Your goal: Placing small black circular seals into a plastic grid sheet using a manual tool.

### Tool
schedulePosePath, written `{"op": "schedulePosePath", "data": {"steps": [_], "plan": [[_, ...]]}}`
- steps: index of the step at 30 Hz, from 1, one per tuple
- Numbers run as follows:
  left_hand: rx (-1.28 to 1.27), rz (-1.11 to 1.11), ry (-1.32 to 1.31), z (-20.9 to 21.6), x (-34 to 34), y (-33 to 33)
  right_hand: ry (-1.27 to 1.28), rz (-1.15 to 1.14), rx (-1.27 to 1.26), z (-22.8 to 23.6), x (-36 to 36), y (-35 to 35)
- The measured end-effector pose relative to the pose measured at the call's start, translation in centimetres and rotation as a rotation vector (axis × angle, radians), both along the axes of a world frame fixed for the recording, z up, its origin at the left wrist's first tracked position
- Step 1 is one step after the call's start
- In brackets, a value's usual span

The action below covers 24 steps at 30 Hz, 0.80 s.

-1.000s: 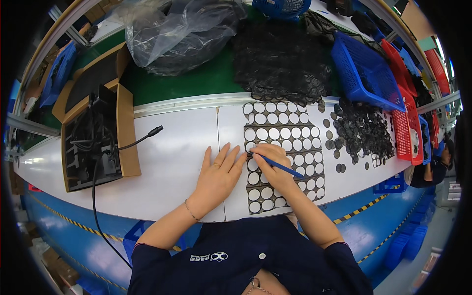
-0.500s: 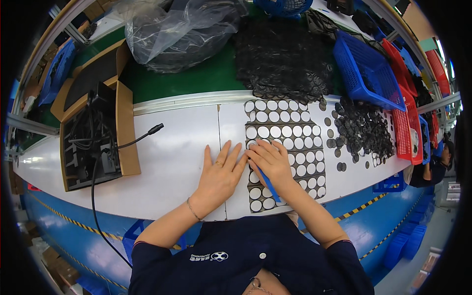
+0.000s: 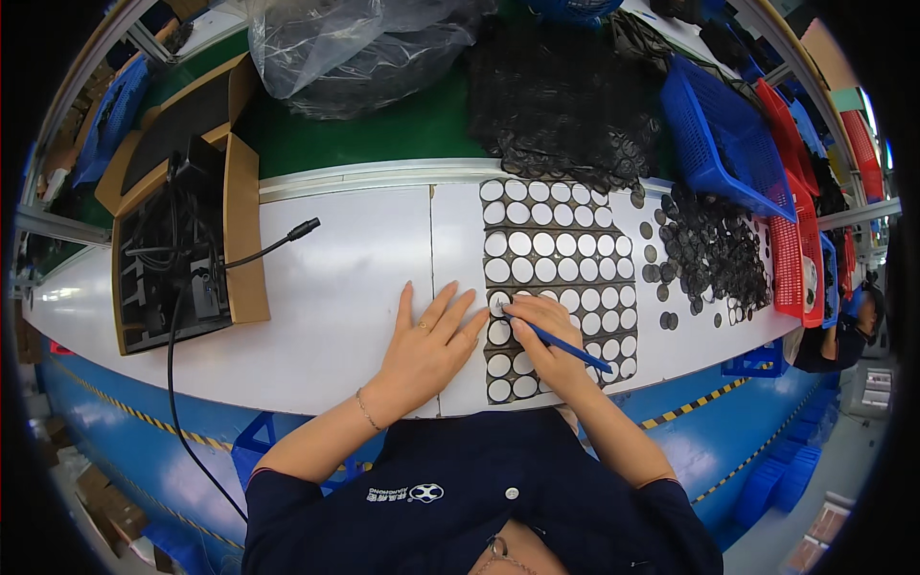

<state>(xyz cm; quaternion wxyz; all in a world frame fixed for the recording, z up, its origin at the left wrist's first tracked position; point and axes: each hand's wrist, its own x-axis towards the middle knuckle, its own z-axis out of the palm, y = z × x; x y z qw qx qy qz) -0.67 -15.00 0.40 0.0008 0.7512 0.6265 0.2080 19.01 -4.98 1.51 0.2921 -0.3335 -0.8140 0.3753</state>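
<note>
Pinching blue tool (image 3: pixel 575 353), right hand (image 3: pixel 551 338) now re-angles it toward 4 o'clock, apparently working-grip again, at white disc (image 3: pixel 496 299); left hand (image 3: pixel 428 347), 9 o'clock, spread, seemingly empty.

An open cardboard box (image 3: pixel 248 230) stood on the white desk (image 3: pixel 345 268), one flap raised, with black cables (image 3: pixel 158 244) bundled inside. A short cord (image 3: pixel 287 230) ending in a plug stuck out over the box's right side, while a longer lead (image 3: pixel 171 383) hung down in front of it. Behind the box and to its right, a clear plastic bag (image 3: pixel 359 57) lay crumpled on a green surface (image 3: pixel 316 139). Well to the box's right stood a blue basket (image 3: pixel 687 115), a red basket (image 3: pixel 789 264) and, farther off, a person (image 3: pixel 832 347) in dark clothing. Yellow-and-black tape (image 3: pixel 144 417) crossed the blue floor (image 3: pixel 192 422) in front of the box.
</note>
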Motion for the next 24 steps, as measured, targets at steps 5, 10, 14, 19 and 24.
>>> {"op": "schedulePosePath", "data": {"steps": [5,10,14,19,24], "plan": [[0.018,-0.025,-0.003,0.5,0.1,-0.5,-0.017,-0.005,0.008,0.1,-0.3,-0.3],[0.02,-0.033,0.002,0.4,0.1,-0.6,-0.024,-0.001,0.014,0.0,-0.3,-0.4],[0.004,-0.031,0.005,0.5,0.1,-0.6,-0.034,0.001,0.034,0.0,-0.4,-0.4],[-0.018,-0.036,0.024,0.3,0.1,-0.7,-0.168,0.099,0.46,-0.1,-0.6,-0.6],[-0.036,-0.029,0.064,0.8,0.4,-0.7,-0.241,0.091,0.747,0.9,-1.3,3.1]]}}
